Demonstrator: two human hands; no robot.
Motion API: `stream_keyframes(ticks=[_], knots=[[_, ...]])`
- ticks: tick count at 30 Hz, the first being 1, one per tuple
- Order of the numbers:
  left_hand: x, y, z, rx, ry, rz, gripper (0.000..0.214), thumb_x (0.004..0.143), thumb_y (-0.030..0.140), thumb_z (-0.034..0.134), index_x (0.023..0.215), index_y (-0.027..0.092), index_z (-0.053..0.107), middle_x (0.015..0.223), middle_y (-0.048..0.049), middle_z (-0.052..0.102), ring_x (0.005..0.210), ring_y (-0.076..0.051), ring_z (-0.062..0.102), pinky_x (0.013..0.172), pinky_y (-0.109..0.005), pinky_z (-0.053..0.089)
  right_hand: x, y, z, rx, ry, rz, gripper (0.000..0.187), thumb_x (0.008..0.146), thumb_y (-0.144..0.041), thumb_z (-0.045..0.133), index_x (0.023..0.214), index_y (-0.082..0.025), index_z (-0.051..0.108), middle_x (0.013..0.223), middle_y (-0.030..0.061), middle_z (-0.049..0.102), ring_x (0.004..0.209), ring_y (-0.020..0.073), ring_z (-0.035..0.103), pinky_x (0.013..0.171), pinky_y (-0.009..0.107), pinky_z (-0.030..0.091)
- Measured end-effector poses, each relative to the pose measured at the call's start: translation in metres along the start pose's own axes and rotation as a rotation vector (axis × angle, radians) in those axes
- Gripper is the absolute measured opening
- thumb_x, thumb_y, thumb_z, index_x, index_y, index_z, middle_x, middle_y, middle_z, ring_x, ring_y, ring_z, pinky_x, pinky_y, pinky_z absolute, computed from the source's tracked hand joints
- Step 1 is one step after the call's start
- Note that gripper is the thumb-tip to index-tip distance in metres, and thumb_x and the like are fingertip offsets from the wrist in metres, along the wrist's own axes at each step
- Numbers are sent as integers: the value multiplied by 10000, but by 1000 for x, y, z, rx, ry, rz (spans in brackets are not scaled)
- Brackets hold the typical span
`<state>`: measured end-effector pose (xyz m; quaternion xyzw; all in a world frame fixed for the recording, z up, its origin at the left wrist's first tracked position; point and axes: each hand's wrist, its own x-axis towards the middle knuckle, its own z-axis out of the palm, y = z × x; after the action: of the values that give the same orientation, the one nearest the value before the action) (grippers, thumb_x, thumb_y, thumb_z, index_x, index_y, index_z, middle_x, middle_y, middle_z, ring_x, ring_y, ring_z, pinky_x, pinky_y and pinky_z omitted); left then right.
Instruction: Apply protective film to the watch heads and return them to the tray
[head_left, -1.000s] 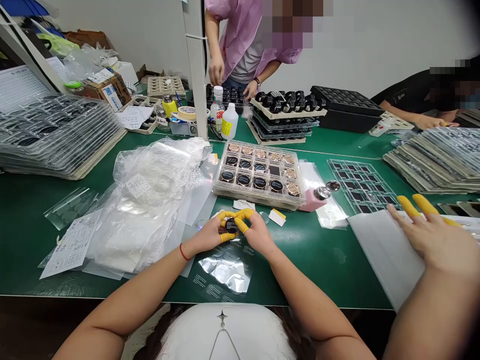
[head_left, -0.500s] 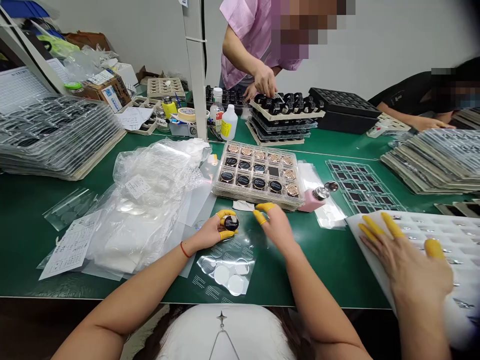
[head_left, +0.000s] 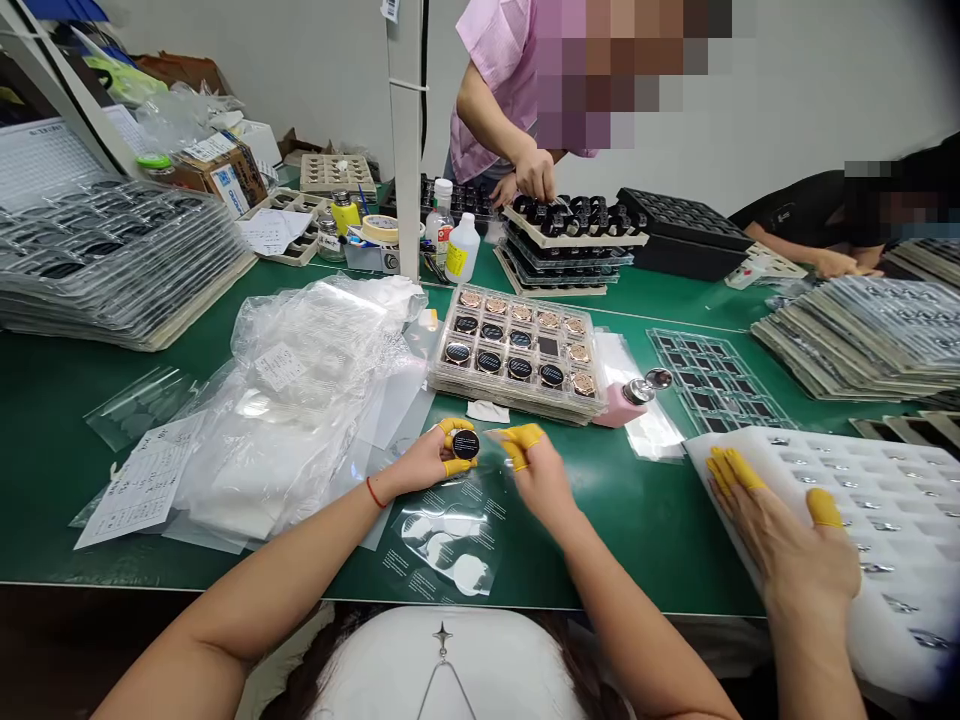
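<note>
My left hand (head_left: 429, 458), yellow covers on its fingertips, grips a round black-faced watch head (head_left: 466, 445) by its edge, face up toward me. Pale printing or film marks show on the black face. Close on its right, my right hand (head_left: 536, 470), also with yellow fingertip covers, pinches a thin see-through piece (head_left: 496, 437), blurred, near the watch head's rim. Below both hands a clear film sheet (head_left: 446, 550) with round shapes and white print lies on the green table. Beyond them stands a stacked clear tray (head_left: 517, 395) of rose-gold and black-faced watch heads.
Plastic bags (head_left: 300, 400) fill the table on the left, by tall stacked trays (head_left: 112, 270). A pink pump bottle (head_left: 624, 400) stands right of the watch tray. At right, a co-worker's hand (head_left: 795, 540) rests on a white foam tray (head_left: 892, 480). Other people work opposite.
My right fingers have come together and moved left, close to the watch head. The watch face has turned slightly and lost its bright reflection. The co-worker's hand at right has shifted left.
</note>
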<state>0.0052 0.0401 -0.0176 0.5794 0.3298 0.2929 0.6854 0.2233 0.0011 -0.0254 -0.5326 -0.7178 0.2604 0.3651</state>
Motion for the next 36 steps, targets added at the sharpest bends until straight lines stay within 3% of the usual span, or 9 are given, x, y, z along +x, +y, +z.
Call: stream_keyframes(ticks=[5, 10, 13, 22, 25, 29, 32, 34, 36], knots=[[1, -1, -2, 28, -60, 37, 465, 736, 283, 692, 1134, 193, 470, 925, -28, 601, 832, -157, 597, 761, -281, 482, 6, -21, 41, -118, 16, -29, 186, 854, -341, 500, 1013, -387, 585, 952, 91, 602, 1017, 272, 549, 831, 444, 479], [2, -1, -5, 59, -116, 62, 479, 736, 287, 691, 1149, 180, 473, 1010, -49, 594, 876, -170, 581, 808, -319, 474, 30, -21, 29, -315, 157, -190, 187, 909, -366, 426, 973, -333, 598, 864, 74, 606, 882, 224, 571, 748, 411, 465], [2, -4, -5, 72, -107, 53, 485, 740, 267, 686, 1165, 188, 464, 983, -38, 594, 843, -163, 582, 798, -323, 476, 33, -25, 18, -360, 129, -260, 229, 928, -334, 384, 1013, -333, 596, 885, 65, 608, 852, 208, 556, 736, 398, 440], [1, -1, -6, 93, -88, 57, 452, 711, 253, 704, 1105, 184, 494, 958, -31, 576, 860, -167, 582, 794, -309, 472, -13, -44, 40, -487, 2, -268, 287, 859, -130, 423, 1011, -264, 627, 909, 79, 616, 818, 217, 511, 693, 375, 406], [-2, 5, -4, 135, -64, 60, 446, 715, 239, 695, 1103, 191, 481, 964, -24, 565, 839, -158, 579, 780, -300, 472, -18, -40, 30, -366, 38, -178, 248, 877, -170, 417, 1018, -228, 613, 921, 74, 633, 833, 208, 531, 714, 354, 431], [-5, 10, -2, 117, -95, 14, 429, 751, 220, 651, 1130, 203, 450, 941, -24, 590, 879, -180, 613, 814, -325, 474, -17, -4, -14, -170, 357, 239, 322, 871, -313, 444, 1159, -193, 526, 1079, 96, 621, 920, 220, 570, 817, 384, 457], [-5, 7, -2, 92, -114, 10, 450, 758, 215, 642, 1158, 207, 436, 960, -36, 604, 910, -193, 621, 848, -349, 469, -17, 26, -45, -364, 312, 466, 324, 807, -280, 489, 1079, -138, 597, 1057, 154, 622, 973, 292, 545, 855, 462, 429], [-3, 3, -2, 103, -93, 35, 463, 752, 215, 650, 1167, 211, 445, 965, -35, 602, 882, -181, 616, 828, -335, 473, -15, 33, -50, -492, 269, 480, 292, 786, -261, 502, 999, -123, 644, 1053, 183, 612, 1025, 329, 506, 888, 501, 396], [-1, -1, -2, 134, -76, 63, 472, 745, 216, 661, 1174, 215, 467, 991, -38, 599, 872, -173, 606, 820, -322, 472, -11, 24, -40, -435, 273, 400, 295, 815, -290, 476, 1003, -141, 647, 1059, 164, 612, 1038, 311, 499, 909, 487, 392]])
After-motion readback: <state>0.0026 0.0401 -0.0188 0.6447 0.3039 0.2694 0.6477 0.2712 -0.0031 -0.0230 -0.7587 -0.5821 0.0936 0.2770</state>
